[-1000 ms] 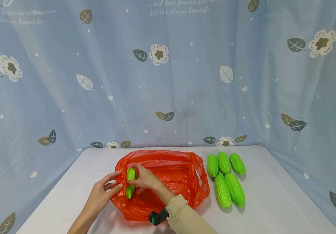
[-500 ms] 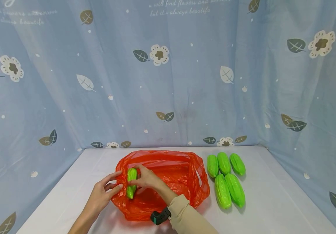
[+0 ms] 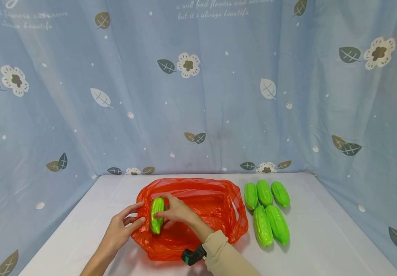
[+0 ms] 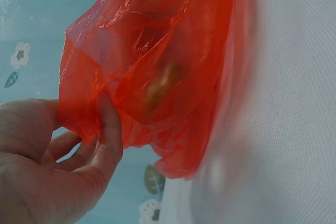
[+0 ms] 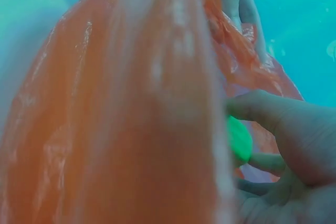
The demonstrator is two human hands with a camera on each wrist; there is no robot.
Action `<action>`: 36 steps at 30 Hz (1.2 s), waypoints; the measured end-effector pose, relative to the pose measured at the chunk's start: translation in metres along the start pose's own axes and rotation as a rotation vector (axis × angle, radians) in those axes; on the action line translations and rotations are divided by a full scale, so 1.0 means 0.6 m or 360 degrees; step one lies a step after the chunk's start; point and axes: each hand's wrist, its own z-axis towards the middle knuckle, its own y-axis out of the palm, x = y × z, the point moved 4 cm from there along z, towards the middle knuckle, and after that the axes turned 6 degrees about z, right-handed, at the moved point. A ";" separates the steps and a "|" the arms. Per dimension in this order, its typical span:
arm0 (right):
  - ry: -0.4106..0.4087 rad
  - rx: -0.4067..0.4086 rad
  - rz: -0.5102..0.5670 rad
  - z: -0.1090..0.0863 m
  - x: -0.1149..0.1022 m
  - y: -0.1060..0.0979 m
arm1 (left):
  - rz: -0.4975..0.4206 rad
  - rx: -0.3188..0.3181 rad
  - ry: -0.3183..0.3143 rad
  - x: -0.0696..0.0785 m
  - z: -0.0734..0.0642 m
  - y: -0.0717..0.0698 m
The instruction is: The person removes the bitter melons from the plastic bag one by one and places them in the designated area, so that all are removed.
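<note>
A red plastic bag (image 3: 198,207) lies spread with its mouth facing up on the table. My left hand (image 3: 120,226) pinches its left rim between thumb and fingers; the left wrist view shows the thin film (image 4: 142,66) between them. Inside the bag, near that rim, my right hand (image 3: 177,211) grips a bright green, ridged bitter melon (image 3: 157,216). In the right wrist view the bag's side hides most of it, leaving only a green end (image 5: 240,139) in view by the thumb. Several similar bitter melons (image 3: 263,226) lie in a group right of the bag.
A white cloth (image 3: 322,230) covers the table. Behind and at both sides hangs a blue curtain (image 3: 219,96) with flowers and leaves. A dark band (image 3: 193,256) sits on my right wrist, near the bag's front edge.
My right hand and the bitter melon have shifted slightly to the right inside the bag, and more of the melon shows. My left hand stays at the rim.
</note>
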 end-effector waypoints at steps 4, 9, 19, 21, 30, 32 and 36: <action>-0.0023 0.0000 0.0009 -0.010 -0.003 -0.011 | -0.0018 0.0002 0.0039 -0.001 0.001 -0.002; -0.0012 -0.0010 -0.0029 -0.023 0.000 -0.022 | -0.0022 0.0007 0.0038 -0.003 -0.002 -0.002; -0.0088 0.0003 -0.0204 -0.052 -0.002 -0.052 | -0.0024 0.0019 0.0034 -0.004 -0.009 0.002; -0.0094 -0.0007 -0.0199 -0.057 -0.003 -0.055 | -0.0021 0.0024 0.0031 -0.003 -0.011 0.003; -0.0088 -0.0002 -0.0161 -0.083 -0.011 -0.068 | 0.0013 0.0032 0.0019 -0.004 -0.013 0.004; -0.0090 0.0002 -0.0157 -0.091 -0.016 -0.073 | 0.0018 0.0032 0.0021 -0.003 -0.013 0.004; -0.0122 0.0001 -0.0169 -0.107 -0.027 -0.085 | 0.0025 0.0029 0.0033 -0.003 -0.013 0.004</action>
